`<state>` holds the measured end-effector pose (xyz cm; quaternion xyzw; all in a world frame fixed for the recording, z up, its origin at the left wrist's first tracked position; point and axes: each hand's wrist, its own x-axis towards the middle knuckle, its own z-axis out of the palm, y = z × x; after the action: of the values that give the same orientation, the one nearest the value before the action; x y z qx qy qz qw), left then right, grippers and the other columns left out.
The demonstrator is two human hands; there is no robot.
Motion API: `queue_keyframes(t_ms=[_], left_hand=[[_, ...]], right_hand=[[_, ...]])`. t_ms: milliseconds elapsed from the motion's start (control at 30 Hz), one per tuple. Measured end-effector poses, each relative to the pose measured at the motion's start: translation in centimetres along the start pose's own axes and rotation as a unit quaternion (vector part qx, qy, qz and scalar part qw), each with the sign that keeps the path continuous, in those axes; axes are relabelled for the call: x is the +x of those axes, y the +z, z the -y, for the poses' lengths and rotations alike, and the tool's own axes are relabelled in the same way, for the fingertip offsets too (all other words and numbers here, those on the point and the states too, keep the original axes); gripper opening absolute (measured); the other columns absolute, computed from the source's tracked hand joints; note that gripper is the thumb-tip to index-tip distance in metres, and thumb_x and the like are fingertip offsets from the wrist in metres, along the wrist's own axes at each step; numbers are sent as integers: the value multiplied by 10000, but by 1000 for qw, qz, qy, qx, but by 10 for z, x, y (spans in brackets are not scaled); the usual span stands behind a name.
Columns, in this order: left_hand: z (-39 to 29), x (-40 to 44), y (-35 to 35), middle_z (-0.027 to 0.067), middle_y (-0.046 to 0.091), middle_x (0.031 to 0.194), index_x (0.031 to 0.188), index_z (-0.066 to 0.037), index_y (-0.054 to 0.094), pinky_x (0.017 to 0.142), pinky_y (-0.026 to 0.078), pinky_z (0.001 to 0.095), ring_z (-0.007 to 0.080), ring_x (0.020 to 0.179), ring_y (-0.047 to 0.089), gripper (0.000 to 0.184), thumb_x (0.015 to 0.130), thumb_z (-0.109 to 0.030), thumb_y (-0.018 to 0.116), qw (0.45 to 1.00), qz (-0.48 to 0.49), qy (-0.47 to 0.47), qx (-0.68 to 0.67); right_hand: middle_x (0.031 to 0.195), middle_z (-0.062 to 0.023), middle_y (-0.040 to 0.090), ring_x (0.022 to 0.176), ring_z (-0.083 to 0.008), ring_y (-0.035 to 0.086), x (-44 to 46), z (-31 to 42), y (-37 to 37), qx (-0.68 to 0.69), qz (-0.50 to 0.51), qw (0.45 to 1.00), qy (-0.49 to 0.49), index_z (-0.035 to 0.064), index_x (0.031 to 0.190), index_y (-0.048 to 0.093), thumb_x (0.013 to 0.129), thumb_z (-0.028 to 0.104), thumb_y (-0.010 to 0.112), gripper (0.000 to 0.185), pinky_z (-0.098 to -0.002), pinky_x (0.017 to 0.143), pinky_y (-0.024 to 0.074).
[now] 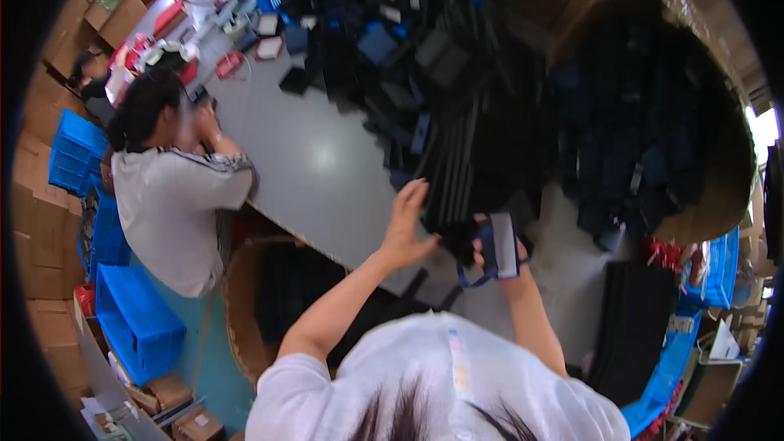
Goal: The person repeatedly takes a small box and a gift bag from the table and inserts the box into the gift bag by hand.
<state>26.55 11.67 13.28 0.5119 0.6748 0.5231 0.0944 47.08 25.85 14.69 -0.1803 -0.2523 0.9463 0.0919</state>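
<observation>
My right hand (pixel 480 255) is wrapped round a small dark blue box (pixel 504 245) with a pale grey face. A thin blue ribbon (pixel 472 279) loops down from its lower side. To the left, my left hand (pixel 404 227) has its fingers apart and holds nothing that I can see. Its fingertips are beside a row of long black strips (pixel 452 167), stacked on the table; whether they touch is unclear. Beyond both hands lies a heap of dark boxes and pads (pixel 441 57).
A large carton (pixel 727 204) full of dark pieces stands at the right of the grey table (pixel 302 163). Another person (pixel 175 188) sits at the left. An open carton (pixel 242 310) is below the table edge; blue crates (pixel 139 327) stand far left.
</observation>
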Motion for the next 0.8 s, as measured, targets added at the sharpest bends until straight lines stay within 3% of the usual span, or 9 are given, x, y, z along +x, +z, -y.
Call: queue_keyframes(t_ms=[67, 100, 267, 333, 400, 500, 633, 767, 800], left_hand=[[67, 3, 10, 161, 314, 1421, 1420, -65, 290, 1092, 305, 426, 385, 1317, 322, 921, 602, -19, 710, 994, -61, -66, 63], [96, 4, 16, 158, 370, 1360, 1349, -62, 371, 1050, 346, 417, 376, 1271, 368, 823, 600, 10, 705, 990, -68, -99, 68], [117, -2, 10, 134, 500, 1154, 1050, -45, 554, 923, 423, 407, 360, 1138, 459, 475, 595, 37, 665, 973, 10, -170, 154], [129, -34, -3, 119, 525, 1063, 901, -48, 569, 874, 425, 415, 353, 1094, 472, 333, 582, 38, 617, 972, 45, 29, 230], [119, -65, -35, 116, 518, 1102, 935, -68, 577, 884, 412, 445, 335, 1111, 478, 289, 657, 7, 559, 959, 85, 57, 266], [112, -97, -72, 146, 486, 1237, 1088, -79, 588, 1024, 349, 469, 390, 1212, 418, 493, 608, 33, 574, 965, 104, -22, 241], [102, -87, -85, 154, 454, 1286, 1195, -80, 538, 1039, 332, 496, 394, 1249, 386, 630, 574, -13, 627, 970, 47, -59, 233], [98, -59, -42, 155, 392, 1353, 1314, -76, 428, 1033, 347, 490, 393, 1280, 342, 817, 560, -141, 737, 946, 160, -33, 280], [105, -57, -30, 161, 375, 1363, 1343, -74, 394, 1031, 351, 487, 392, 1277, 337, 885, 549, -188, 770, 926, 188, -43, 324]], right_hand=[[964, -118, 635, 754, -248, 627, 1, 1, -11, 1, -134, 989, -63, 103, 1334, 470, 872, 551, 532, 647, -359, 619, 516], [922, -113, 646, 722, -240, 631, -8, 3, -14, -13, -124, 991, -41, 130, 1234, 548, 899, 554, 471, 546, -359, 602, 521], [865, -98, 656, 679, -244, 631, -16, 15, -7, -68, -215, 972, -58, 159, 1150, 574, 908, 560, 439, 488, -365, 585, 526], [919, -112, 653, 713, -243, 637, -28, 13, -14, -54, -221, 971, -76, 137, 1155, 564, 909, 558, 433, 505, -361, 587, 527], [949, -121, 647, 740, -245, 637, -38, 7, -20, -20, -224, 971, -80, 106, 1151, 558, 913, 556, 423, 527, -362, 596, 526], [952, -125, 640, 758, -244, 635, -44, 5, -22, -24, -205, 976, -76, 82, 1151, 551, 919, 551, 412, 542, -364, 610, 524], [936, -122, 636, 760, -233, 631, -40, 5, -16, -37, -210, 974, -74, 81, 1157, 543, 927, 535, 415, 525, -363, 623, 517], [966, -86, 632, 777, -197, 616, -28, 10, -8, -66, -188, 979, -43, 96, 1225, 540, 919, 467, 474, 485, -323, 648, 511], [973, -69, 631, 833, -190, 606, -21, 9, 9, -110, -280, 952, -57, 103, 1200, 559, 908, 477, 509, 478, -318, 707, 501]])
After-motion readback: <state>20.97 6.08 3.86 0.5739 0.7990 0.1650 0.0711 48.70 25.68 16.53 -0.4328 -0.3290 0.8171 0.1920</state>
